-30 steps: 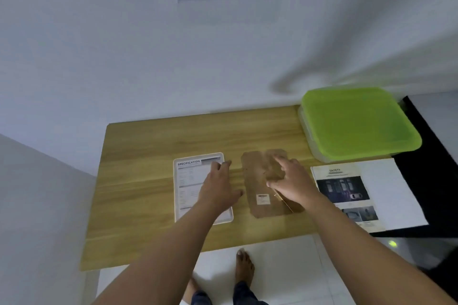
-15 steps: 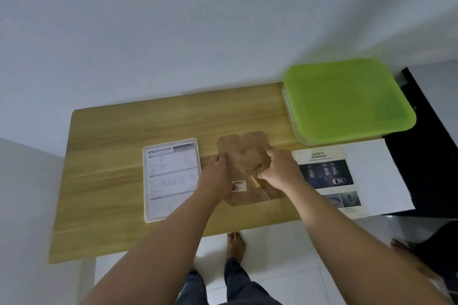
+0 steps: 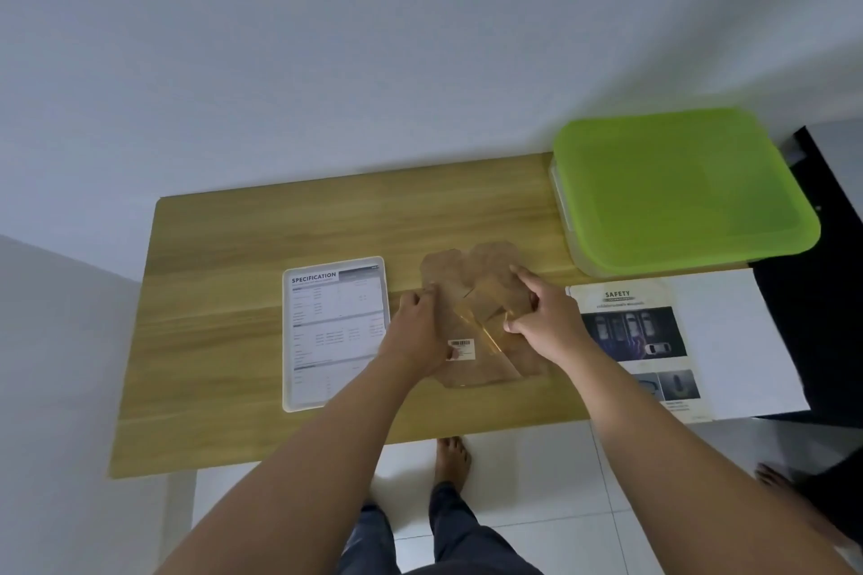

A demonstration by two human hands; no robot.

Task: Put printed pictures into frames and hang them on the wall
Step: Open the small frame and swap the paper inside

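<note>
So left hand [image 3: 415,332] shifted onto brown cardboard frame backing [image 3: 471,317], pinching its left edge | right hand [image 3: 544,322] gripped the easel flap [image 3: 490,301], lifted now | backing's coming open, framing underway

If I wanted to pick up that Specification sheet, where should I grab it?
Probably the sheet's near left corner, coming from the table's front edge. It lies flat, and the left hand overlaps its right edge, so the left side is freer.
</note>
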